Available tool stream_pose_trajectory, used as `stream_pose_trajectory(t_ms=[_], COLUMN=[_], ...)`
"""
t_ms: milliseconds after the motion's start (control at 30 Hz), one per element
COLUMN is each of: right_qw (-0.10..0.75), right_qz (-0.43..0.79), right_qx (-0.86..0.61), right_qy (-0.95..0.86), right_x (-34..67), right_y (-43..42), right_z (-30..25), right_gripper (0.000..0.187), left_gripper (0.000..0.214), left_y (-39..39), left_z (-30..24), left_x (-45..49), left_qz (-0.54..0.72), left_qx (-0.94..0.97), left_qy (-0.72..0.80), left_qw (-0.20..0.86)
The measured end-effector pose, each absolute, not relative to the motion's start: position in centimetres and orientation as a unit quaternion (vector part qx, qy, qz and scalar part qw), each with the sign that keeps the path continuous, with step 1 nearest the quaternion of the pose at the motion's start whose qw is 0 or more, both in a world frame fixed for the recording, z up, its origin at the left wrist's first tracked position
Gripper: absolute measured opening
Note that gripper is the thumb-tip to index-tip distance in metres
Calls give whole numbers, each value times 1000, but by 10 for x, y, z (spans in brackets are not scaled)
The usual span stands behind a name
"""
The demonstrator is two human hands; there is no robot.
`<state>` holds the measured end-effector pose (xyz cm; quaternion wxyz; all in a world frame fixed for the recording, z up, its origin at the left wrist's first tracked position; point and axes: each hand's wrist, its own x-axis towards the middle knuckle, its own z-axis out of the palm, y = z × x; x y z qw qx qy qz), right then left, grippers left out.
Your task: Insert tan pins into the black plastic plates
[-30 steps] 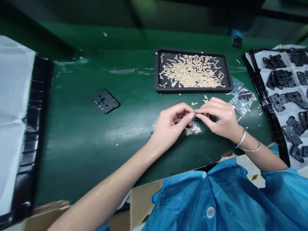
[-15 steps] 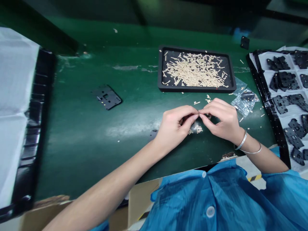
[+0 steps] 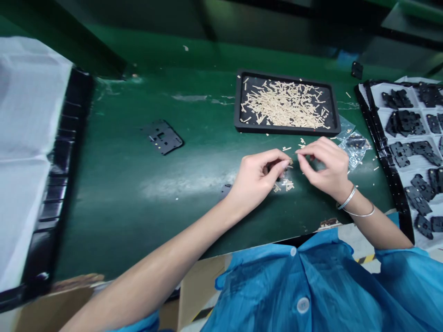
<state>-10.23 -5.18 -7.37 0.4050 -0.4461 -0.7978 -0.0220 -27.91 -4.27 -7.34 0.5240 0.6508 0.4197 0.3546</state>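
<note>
My left hand (image 3: 259, 177) is pinched closed over the green bench, thumb against fingertips. What it holds is too small to name. Just to the right, my right hand (image 3: 325, 163) is also pinched, its fingertips a small gap away from the left ones; anything between them is too tiny to make out. Small pale strips (image 3: 287, 185) lie loose on the bench below the fingers. A black plastic plate (image 3: 226, 189) is partly hidden behind my left wrist. Another black plate with cutouts (image 3: 166, 137) lies farther left.
Beyond my hands stands a black tray (image 3: 238, 110) heaped with pale strips (image 3: 285, 103). A clear plastic bag (image 3: 355, 147) with dark bits lies to its right. A divided white tray (image 3: 398, 173) of black parts borders the right side; a white-lined black tray (image 3: 65, 184) borders the left.
My fingertips have parted: the right hand has drawn slightly away to the right from the left. The whole view has shifted a little.
</note>
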Motion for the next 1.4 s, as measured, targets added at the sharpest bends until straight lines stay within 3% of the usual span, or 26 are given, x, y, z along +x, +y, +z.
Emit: stream_pose_trajectory(t_ms=[200, 300, 567, 933, 1167, 1400], right_qw=[390, 348, 418, 443, 465, 425], right_qz=[-84, -111, -18, -35, 45, -94], right_qx=[-555, -571, -440, -415, -467, -421], right_qy=[-730, -736, -794, -794, -751, -796], right_x=[-69, -65, -109, -117, -119, -117], right_y=[-12, 0, -49, -54, -59, -56], right_z=[-55, -57, -76, -79, -76, -79], right_gripper=[11, 18, 6, 5, 10, 9], left_gripper=[14, 15, 16, 23, 18, 18], left_y=[-38, -36, -37, -39, -42, -45], left_z=[-77, -80, -81, -78, -75, -77], left_x=[-278, -277, -275, -275, -276, -277], left_qz=[381, 392, 419, 422, 422, 421], left_qx=[559, 513, 444, 457, 542, 602], left_qy=[412, 394, 379, 398, 397, 404], left_qw=[610, 655, 695, 674, 609, 545])
